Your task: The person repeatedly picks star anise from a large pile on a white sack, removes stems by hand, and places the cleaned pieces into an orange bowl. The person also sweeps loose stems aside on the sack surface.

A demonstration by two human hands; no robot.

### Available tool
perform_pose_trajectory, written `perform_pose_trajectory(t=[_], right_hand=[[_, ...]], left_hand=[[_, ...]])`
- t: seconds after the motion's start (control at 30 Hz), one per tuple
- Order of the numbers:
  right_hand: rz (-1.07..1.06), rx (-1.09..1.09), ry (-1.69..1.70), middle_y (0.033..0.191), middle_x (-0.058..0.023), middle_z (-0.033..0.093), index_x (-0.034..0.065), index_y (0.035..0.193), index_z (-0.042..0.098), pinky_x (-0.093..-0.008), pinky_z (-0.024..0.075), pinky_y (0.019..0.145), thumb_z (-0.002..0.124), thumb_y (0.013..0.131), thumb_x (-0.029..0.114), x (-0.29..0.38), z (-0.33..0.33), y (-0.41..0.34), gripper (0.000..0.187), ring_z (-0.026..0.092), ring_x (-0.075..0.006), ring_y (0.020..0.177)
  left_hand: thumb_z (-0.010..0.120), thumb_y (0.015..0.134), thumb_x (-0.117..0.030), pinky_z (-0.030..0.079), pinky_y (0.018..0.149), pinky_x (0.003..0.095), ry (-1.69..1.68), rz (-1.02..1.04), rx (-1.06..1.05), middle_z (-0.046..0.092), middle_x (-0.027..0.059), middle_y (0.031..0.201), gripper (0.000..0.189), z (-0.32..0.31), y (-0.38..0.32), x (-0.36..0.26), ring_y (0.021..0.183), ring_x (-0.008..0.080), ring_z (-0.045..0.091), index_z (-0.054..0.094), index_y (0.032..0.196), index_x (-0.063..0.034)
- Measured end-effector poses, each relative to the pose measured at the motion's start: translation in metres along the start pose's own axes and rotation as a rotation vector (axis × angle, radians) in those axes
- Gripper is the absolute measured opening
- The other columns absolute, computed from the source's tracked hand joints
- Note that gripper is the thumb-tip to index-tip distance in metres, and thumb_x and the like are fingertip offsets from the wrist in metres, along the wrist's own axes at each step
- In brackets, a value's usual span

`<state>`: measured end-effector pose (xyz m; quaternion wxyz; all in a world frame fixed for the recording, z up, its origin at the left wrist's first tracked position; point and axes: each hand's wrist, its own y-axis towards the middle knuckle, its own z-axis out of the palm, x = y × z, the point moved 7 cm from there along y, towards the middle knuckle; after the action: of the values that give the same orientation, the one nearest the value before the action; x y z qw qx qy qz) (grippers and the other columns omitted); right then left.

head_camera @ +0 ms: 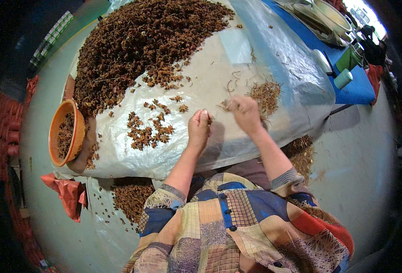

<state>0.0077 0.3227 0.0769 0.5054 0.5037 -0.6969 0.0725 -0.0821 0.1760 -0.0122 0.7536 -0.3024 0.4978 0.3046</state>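
Observation:
My left hand [200, 129] is closed over the plastic-covered table, with a bit of brown star anise showing at its fingertips. My right hand [244, 111], slightly blurred, is curled beside a small pile of thin brown stems [266, 97]; a few stems show by its fingers, though whether it grips them I cannot tell. Left of my hands lies a loose group of star anise [146, 136], with a few single stars [183, 108] nearer. Behind them rises a large heap of star anise [143, 44].
An orange bowl [79, 143] holding brown pieces tilts at the table's left edge. More brown heaps [132, 198] lie on the floor below. A blue surface [354, 94] at the right bears a green container [348, 59] and a pale green cup [343, 79].

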Motion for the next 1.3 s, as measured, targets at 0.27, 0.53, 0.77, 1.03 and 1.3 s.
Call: perform_pose_trajectory(t=[0.27, 0.53, 0.77, 1.03, 1.3], right_hand=[[0.269, 0.01, 0.196, 0.081, -0.0072, 0.066, 0.0005, 0.1, 0.071, -0.0281, 0.0477, 0.071, 0.065, 0.095, 0.016, -0.048, 0.035, -0.001, 0.018, 0.059, -0.0129, 0.077], [0.274, 0.092, 0.4, 0.088, -0.0036, 0.07, 0.0004, 0.106, 0.07, -0.0253, 0.049, 0.072, 0.061, 0.092, 0.006, -0.034, 0.048, -0.005, 0.017, 0.058, -0.0081, 0.078], [0.216, 0.124, 0.399, 0.073, 0.0038, 0.053, 0.0004, 0.118, 0.062, -0.0218, 0.0438, 0.064, 0.057, 0.088, -0.003, 0.012, 0.065, -0.014, 0.031, 0.051, -0.0055, 0.068], [0.183, 0.085, -0.967, 0.1, -0.0104, 0.069, 0.0082, 0.1, 0.069, -0.0377, 0.0497, 0.078, 0.071, 0.082, 0.013, 0.002, -0.047, -0.009, 0.019, 0.066, -0.023, 0.083], [-0.177, 0.296, -0.514, 0.097, -0.0085, 0.062, 0.0094, 0.092, 0.065, -0.0413, 0.0477, 0.082, 0.067, 0.078, 0.013, -0.045, 0.099, -0.048, 0.014, 0.06, -0.029, 0.091]], left_hand=[[0.052, 0.101, -0.016, 0.05, 0.068, 0.0341, -0.696, 0.0, -0.099, 0.059, 0.0079, 0.085, 0.018, -0.067, 0.003, -0.013, 0.073, 0.0181, 0.054, 0.061, 0.104, -0.001], [0.055, 0.101, -0.023, 0.061, 0.075, 0.0415, -0.72, -0.151, -0.09, 0.064, 0.011, 0.091, 0.023, -0.046, -0.002, -0.002, 0.073, 0.0216, 0.065, 0.06, 0.106, -0.0009], [0.058, 0.1, -0.025, 0.04, 0.049, 0.0234, 0.188, 0.073, 0.077, 0.052, -0.0034, 0.065, 0.02, -0.009, -0.021, -0.027, 0.056, 0.0072, 0.049, 0.061, 0.092, -0.0079], [0.055, 0.1, -0.019, 0.052, 0.059, 0.0301, -0.402, 0.05, -0.378, 0.057, 0.0035, 0.08, 0.013, -0.101, -0.024, -0.075, 0.066, 0.0144, 0.054, 0.055, 0.105, -0.0065], [0.047, 0.093, 0.008, 0.059, 0.093, 0.039, -0.639, -0.135, -0.102, 0.064, 0.0193, 0.112, 0.029, -0.05, -0.016, -0.007, 0.105, 0.0306, 0.067, 0.052, 0.122, 0.0053]])
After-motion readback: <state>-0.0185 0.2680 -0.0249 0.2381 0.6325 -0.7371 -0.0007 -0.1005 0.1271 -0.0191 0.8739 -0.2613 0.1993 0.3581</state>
